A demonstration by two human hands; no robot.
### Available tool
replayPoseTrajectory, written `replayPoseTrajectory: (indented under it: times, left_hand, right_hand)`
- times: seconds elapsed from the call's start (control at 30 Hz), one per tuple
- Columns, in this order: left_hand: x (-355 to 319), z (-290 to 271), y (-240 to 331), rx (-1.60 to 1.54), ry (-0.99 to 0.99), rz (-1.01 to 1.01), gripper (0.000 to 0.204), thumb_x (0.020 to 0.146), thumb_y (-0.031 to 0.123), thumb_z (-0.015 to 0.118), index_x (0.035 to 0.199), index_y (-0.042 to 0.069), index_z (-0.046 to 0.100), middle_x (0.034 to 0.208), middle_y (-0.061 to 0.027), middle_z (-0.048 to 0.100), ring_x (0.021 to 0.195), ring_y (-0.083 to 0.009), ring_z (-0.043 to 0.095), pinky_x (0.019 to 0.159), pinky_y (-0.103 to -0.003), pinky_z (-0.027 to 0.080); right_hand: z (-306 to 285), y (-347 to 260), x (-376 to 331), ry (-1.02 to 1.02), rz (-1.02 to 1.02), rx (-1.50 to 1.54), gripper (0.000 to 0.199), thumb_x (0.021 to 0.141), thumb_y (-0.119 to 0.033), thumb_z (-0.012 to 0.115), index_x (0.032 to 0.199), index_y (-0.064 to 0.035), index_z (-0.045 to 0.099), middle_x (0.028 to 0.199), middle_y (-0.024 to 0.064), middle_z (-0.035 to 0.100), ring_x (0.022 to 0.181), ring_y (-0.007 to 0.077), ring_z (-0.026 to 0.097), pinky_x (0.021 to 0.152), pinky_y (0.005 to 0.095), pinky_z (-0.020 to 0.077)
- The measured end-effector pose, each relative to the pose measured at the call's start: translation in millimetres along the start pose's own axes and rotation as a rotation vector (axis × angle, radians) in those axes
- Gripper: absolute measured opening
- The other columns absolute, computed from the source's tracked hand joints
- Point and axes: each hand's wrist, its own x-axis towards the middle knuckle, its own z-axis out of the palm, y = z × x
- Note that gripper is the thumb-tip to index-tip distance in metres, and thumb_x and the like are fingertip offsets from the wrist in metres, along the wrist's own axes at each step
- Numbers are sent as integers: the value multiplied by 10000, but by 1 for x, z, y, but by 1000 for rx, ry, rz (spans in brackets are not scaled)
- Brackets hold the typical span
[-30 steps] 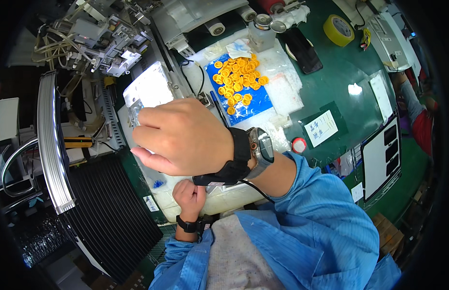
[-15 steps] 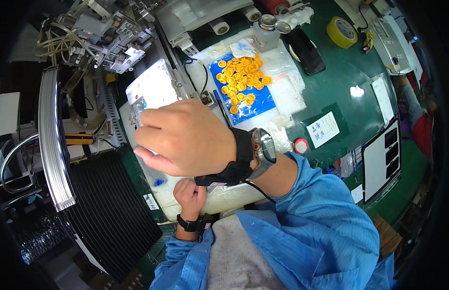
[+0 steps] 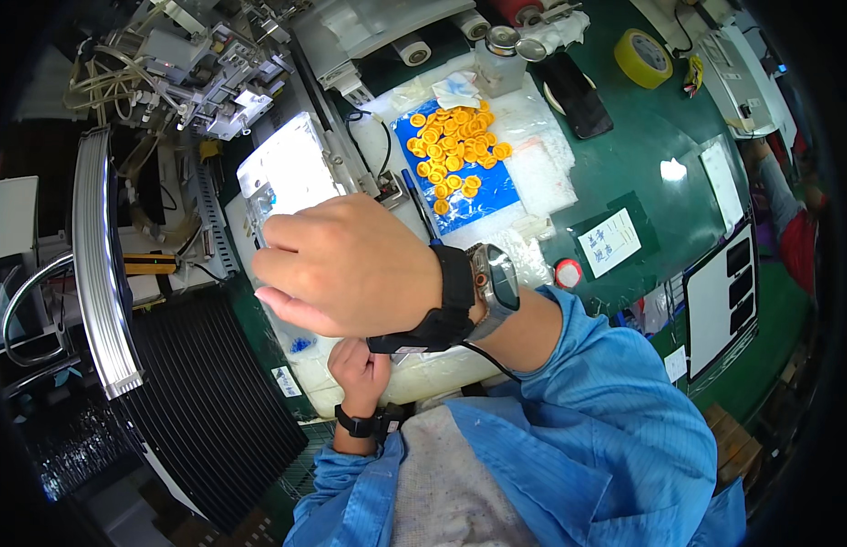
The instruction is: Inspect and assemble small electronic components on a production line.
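My right hand (image 3: 346, 266) hovers in the middle with its back turned up and its fingers curled down. The fingertips and whatever they hold are hidden beneath it. Closer to my body, my left hand (image 3: 358, 372) is closed, thumb against the curled fingers, and I cannot make out anything in it. A brightly lit white plate (image 3: 291, 164) of a machine lies just beyond my right hand. To the right of that, a blue sheet (image 3: 483, 202) carries a heap of small yellow rolled finger cots (image 3: 453, 137). A blue pen (image 3: 417, 201) lies along the sheet's left edge.
A black phone (image 3: 578, 96), a clear bottle with a metal top (image 3: 501, 68) and a roll of yellow tape (image 3: 643, 58) stand on the green table. A red-rimmed round lid (image 3: 568, 273) lies near my right sleeve. Black ribbed bellows (image 3: 209, 410) and a silver rail (image 3: 104, 264) flank the left.
My right hand has dipped very slightly toward me, its fingers still curled. My left hand stays nearly in place, and the things on the table have not moved.
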Motion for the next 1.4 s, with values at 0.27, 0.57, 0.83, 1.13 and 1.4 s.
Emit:
replayPoseTrajectory:
  times: [0.27,0.57,0.83,1.13,1.4]
  left_hand:
    - [2,1,0,-11,11,25,209,716,-43,633,875,33,745,704,-106,619,577,-279,563,546,-349,437]
    - [1,1,-1,-10,-4,2,187,716,-43,625,851,27,734,695,-110,615,575,-279,562,541,-350,436]
    - [0,1,-2,12,8,8,109,715,-32,657,790,27,710,604,-83,535,514,-257,508,499,-355,385]
    - [-1,2,-3,13,8,12,64,718,-21,689,715,36,659,565,-66,507,494,-257,488,494,-353,368]
    - [5,2,7,-3,25,-4,247,731,-13,698,603,58,499,567,-80,468,508,-288,473,496,-390,350]
  right_hand:
    - [-1,-1,1,4,-8,9,175,805,-212,722,766,-87,606,751,42,516,604,219,600,536,351,488]
    - [1,-1,0,-25,9,-4,179,810,-222,720,766,-91,606,754,44,525,612,223,607,539,353,488]
    - [2,1,0,-42,20,-7,182,821,-230,715,771,-93,605,765,47,535,630,227,614,555,359,492]
    - [8,3,-1,-84,27,-11,182,823,-252,722,774,-95,645,753,58,593,651,249,664,567,389,529]
    - [18,11,-5,-152,69,-21,179,818,-246,720,802,-77,661,770,77,604,709,261,678,605,400,539]
